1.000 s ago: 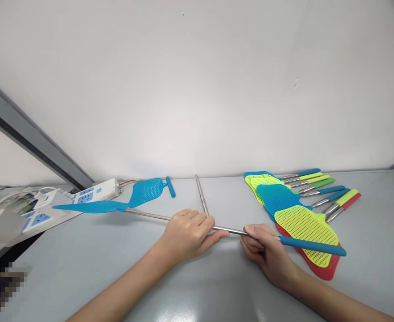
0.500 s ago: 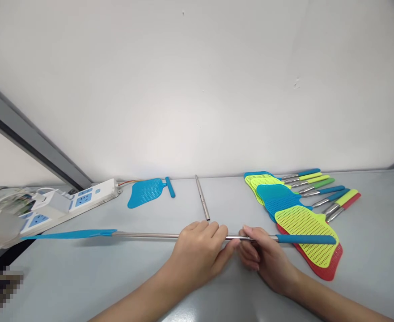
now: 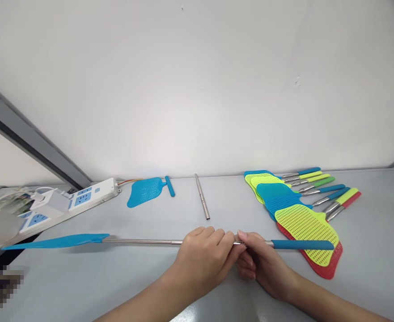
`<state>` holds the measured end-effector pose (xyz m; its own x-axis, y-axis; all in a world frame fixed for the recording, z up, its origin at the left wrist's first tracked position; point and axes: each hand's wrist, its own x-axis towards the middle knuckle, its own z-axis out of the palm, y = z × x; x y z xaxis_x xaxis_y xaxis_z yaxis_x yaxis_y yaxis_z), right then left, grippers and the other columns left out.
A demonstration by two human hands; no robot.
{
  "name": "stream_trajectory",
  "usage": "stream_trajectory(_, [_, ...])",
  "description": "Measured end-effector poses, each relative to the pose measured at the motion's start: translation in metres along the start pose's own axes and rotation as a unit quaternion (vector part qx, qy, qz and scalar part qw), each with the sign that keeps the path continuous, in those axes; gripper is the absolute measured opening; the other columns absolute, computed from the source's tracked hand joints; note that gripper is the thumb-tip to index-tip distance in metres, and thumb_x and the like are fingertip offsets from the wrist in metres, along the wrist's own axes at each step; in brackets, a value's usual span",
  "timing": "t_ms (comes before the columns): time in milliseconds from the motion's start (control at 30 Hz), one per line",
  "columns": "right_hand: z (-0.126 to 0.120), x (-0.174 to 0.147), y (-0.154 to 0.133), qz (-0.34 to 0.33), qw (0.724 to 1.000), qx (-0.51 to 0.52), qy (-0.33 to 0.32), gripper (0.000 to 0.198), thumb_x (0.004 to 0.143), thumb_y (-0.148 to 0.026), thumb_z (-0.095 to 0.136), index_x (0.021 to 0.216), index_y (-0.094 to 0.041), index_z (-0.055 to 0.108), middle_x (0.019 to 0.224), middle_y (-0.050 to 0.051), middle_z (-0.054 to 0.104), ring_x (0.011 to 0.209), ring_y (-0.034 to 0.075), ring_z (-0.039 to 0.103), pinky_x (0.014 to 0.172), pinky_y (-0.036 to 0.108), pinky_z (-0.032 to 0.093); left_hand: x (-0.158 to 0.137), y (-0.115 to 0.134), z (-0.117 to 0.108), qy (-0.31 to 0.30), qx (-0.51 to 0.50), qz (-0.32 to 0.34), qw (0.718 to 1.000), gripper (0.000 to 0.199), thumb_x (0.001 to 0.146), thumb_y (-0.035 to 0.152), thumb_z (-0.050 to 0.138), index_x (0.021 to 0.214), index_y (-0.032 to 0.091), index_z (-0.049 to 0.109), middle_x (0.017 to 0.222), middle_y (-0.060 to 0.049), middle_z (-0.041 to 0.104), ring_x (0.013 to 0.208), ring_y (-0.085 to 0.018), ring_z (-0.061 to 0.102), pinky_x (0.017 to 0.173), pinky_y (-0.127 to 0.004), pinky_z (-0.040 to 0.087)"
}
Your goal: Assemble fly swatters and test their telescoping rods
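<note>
An extended fly swatter [image 3: 139,241] lies crosswise in both hands, its blue paddle at the left and its blue grip at the right. My left hand [image 3: 208,252] is wrapped over the middle of the metal rod. Close beside it, my right hand [image 3: 259,255] pinches the rod just left of the grip, thumb on top. The two hands nearly touch, and the stretch of rod between them is mostly hidden. Behind them a loose metal telescopic rod [image 3: 202,197] rests on the table, with a loose blue swatter paddle [image 3: 146,191] and a blue grip [image 3: 170,186] to its left.
At the right lies an overlapping pile of fly swatters [image 3: 306,232] in blue, yellow, green and red. A white power strip [image 3: 96,192] with plugs and cables sits at the left. A white wall [image 3: 197,89] rises behind the grey table [image 3: 116,277].
The held swatter has shifted left and slightly down, its paddle now turned a little more to view. My hands have come closer together on the rod.
</note>
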<state>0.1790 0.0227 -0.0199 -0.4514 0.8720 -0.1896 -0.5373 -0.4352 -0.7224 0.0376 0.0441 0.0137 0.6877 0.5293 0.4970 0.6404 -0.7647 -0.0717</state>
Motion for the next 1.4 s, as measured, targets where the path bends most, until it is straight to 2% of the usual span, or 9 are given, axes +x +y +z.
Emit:
stream_trajectory(333, [-0.0012, 0.0007, -0.0005, -0.01, 1.0, -0.017, -0.011, 0.042, 0.08, -0.039, 0.045, 0.047, -0.015, 0.035, 0.044, -0.006, 0.028, 0.04, 0.005, 0.025, 0.039, 0.02, 0.02, -0.0015, -0.0007, 0.0024, -0.021, -0.004, -0.02, 1.0, 0.029, 0.087, 0.028, 0.031, 0.061, 0.019, 0.041, 0.049, 0.003, 0.049, 0.044, -0.012, 0.044, 0.046, -0.025, 0.026])
stream_trajectory(967, [-0.003, 0.0013, 0.0002, -0.019, 0.999, -0.032, -0.013, 0.038, 0.081, -0.031, 0.041, 0.047, -0.016, 0.034, 0.044, -0.006, 0.026, 0.039, 0.006, 0.026, 0.04, 0.021, 0.017, -0.0027, -0.0036, 0.0029, -0.028, 0.005, -0.01, 1.0, 0.029, 0.087, 0.029, 0.031, 0.06, 0.019, 0.04, 0.049, 0.004, 0.048, 0.043, -0.013, 0.043, 0.045, -0.025, 0.025])
stream_trajectory(1400, [-0.0016, 0.002, -0.0014, -0.023, 0.999, -0.043, -0.007, 0.037, 0.079, -0.032, 0.043, 0.047, -0.016, 0.034, 0.043, -0.006, 0.026, 0.038, 0.006, 0.026, 0.039, 0.021, 0.018, -0.0012, -0.0044, 0.0022, -0.044, 0.006, -0.01, 0.999, 0.031, 0.087, 0.03, 0.029, 0.061, 0.019, 0.041, 0.049, 0.004, 0.049, 0.043, -0.013, 0.044, 0.046, -0.025, 0.025])
